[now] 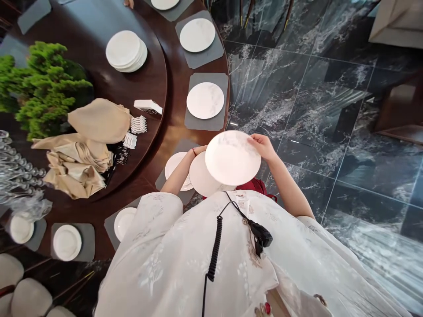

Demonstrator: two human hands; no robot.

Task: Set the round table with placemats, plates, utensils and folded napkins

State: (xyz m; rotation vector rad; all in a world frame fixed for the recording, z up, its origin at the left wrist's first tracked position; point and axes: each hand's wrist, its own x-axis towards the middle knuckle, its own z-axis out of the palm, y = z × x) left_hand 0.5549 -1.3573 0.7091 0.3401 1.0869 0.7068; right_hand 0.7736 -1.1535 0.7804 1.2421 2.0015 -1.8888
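My right hand is closed on the far rim of a white plate, holding it tilted in front of my chest. Under it shows a second white plate, also off the table. My left hand, with a red band at the wrist, reaches in behind these plates; its fingers are hidden by them. Just left of my left forearm a white plate lies on a grey placemat at the table's edge.
A round dark wooden table has a turntable with a stack of plates, beige napkins, a green plant and glasses. Plates on placemats ring the edge. Black marble floor lies right.
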